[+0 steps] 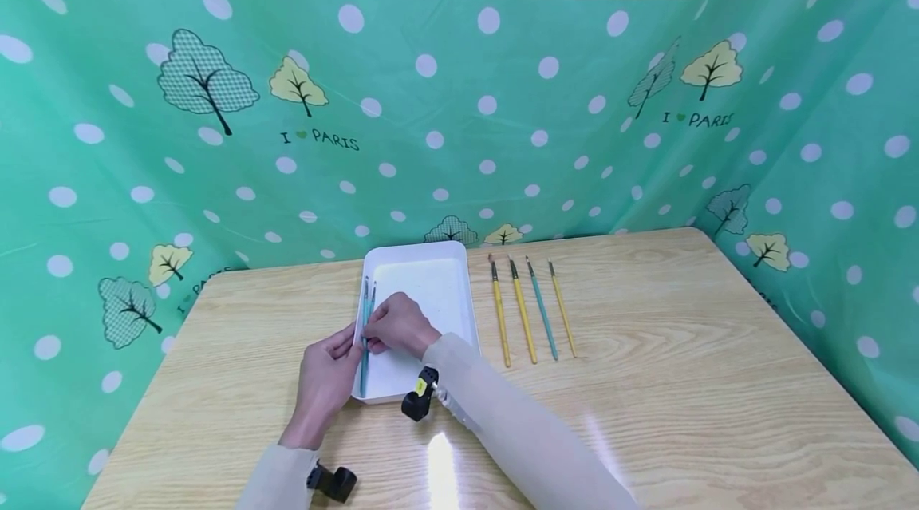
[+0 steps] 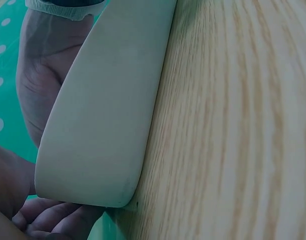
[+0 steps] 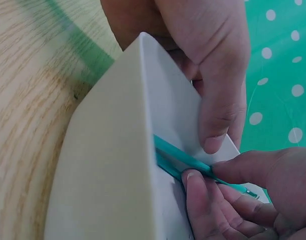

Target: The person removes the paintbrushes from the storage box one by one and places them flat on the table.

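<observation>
A white tray (image 1: 431,294) lies on the wooden table. Two teal paintbrushes (image 1: 365,370) lie along its left inner wall. My left hand (image 1: 343,357) holds the tray's left rim, with the thumb (image 3: 218,100) over the edge and inside the wall. My right hand (image 1: 375,338) reaches across the tray, and its fingertips (image 3: 203,200) pinch a teal brush (image 3: 180,159) against the wall. In the left wrist view the tray's outer wall (image 2: 102,115) fills the middle, the right hand (image 2: 40,80) is behind it and left-hand fingers (image 2: 52,217) show below.
Four more brushes lie side by side on the table right of the tray: two yellow (image 1: 500,317) (image 1: 523,314), one teal (image 1: 542,310), one yellow (image 1: 562,310). A green dotted cloth (image 1: 459,119) hangs round the back and sides. The table (image 1: 682,382) extends to the right.
</observation>
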{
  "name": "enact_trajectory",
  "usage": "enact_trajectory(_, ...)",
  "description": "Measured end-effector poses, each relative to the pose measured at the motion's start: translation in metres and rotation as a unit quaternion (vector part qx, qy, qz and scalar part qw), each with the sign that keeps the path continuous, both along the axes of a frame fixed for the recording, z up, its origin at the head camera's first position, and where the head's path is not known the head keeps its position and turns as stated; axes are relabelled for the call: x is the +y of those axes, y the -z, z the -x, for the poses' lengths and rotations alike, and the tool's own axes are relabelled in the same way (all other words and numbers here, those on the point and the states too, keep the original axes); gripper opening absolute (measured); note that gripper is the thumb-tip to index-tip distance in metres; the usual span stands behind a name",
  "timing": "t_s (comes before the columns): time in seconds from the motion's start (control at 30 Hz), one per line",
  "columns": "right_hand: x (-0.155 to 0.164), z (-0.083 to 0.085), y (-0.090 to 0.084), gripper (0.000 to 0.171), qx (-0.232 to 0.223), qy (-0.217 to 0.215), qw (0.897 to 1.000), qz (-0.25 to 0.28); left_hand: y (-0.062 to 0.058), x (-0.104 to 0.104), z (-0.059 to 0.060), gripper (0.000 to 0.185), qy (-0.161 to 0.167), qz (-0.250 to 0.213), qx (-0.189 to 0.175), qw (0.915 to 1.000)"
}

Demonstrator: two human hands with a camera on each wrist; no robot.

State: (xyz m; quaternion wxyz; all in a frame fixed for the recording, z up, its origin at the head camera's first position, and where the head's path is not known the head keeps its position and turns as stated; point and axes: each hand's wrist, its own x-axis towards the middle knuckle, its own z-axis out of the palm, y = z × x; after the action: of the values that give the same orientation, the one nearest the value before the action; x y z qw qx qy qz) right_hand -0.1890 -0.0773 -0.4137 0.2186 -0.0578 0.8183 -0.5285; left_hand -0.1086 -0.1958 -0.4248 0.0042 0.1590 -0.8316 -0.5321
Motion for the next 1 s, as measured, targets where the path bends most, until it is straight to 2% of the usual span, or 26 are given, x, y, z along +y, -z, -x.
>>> enact_trajectory(0.43, 0.008, 0.001, -0.010, 0.007, -0.051, 0.030, 0.998, 0.015, 0.001, 0.000, 0.002, 0.044, -0.008, -0.010, 0.009, 0.9999)
enact_trajectory(0.7, 0.016, 0.003, -0.013, 0.008, -0.045, 0.024, 0.999, 0.007, -0.001, 0.000, 0.000, 0.044, -0.009, -0.009, 0.000, 0.9999)
enact_trajectory(1.0, 0.030, 0.006, -0.018, 0.007, -0.037, 0.015, 0.999, 0.012, -0.001, 0.001, -0.001, 0.044, -0.008, -0.007, 0.009, 0.9999)
